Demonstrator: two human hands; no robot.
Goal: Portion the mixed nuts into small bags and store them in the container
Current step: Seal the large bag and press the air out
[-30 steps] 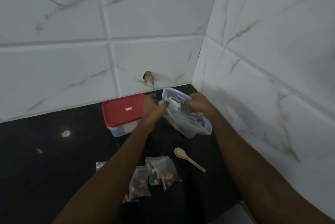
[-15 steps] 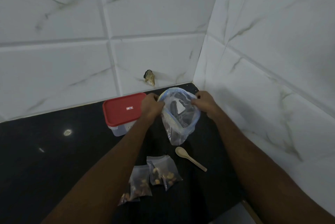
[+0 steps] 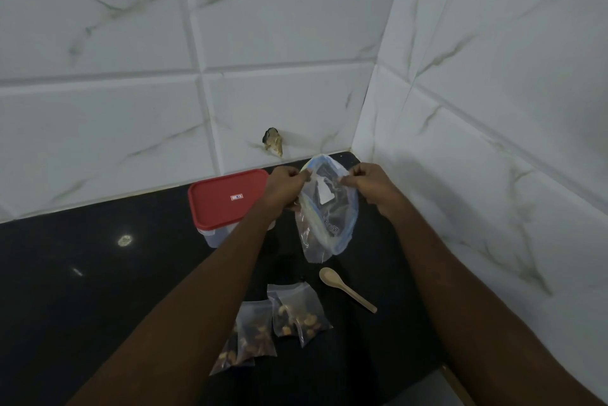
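**Head view: both hands hold the big nut bag by its rim**

Head view shows the left hand [image 3: 285, 187] and the right hand [image 3: 370, 188] each pinching the zip rim of the large bag [image 3: 329, 221]. Both grips are narrow, fingertip to thumb, on opposite sides of the mouth. The bag hangs between them above the counter [image 3: 82, 274], near the back corner and just right of the container [image 3: 227, 200].

The step looks like working the bag's mouth, though I cannot tell whether that means spreading it to scoop or pressing it closed. Either way it helps to keep the rim level and the pinches close to the zip track, so the weight at the bottom does not swing. If scooping comes next, one hand must let go for the wooden spoon [image 3: 345, 287], which lies on the counter just below the bag. Resting the bag's base on the counter first would steady it.

The bag is clear, thin plastic with a blue rim and a white patch on one face. It is crumpled and sagging, with dark nuts low inside. Two small bags [image 3: 297, 318] holding nuts lie near the spoon, one partly under the left forearm. The container's red lid is on — by my reading, storing has not begun.
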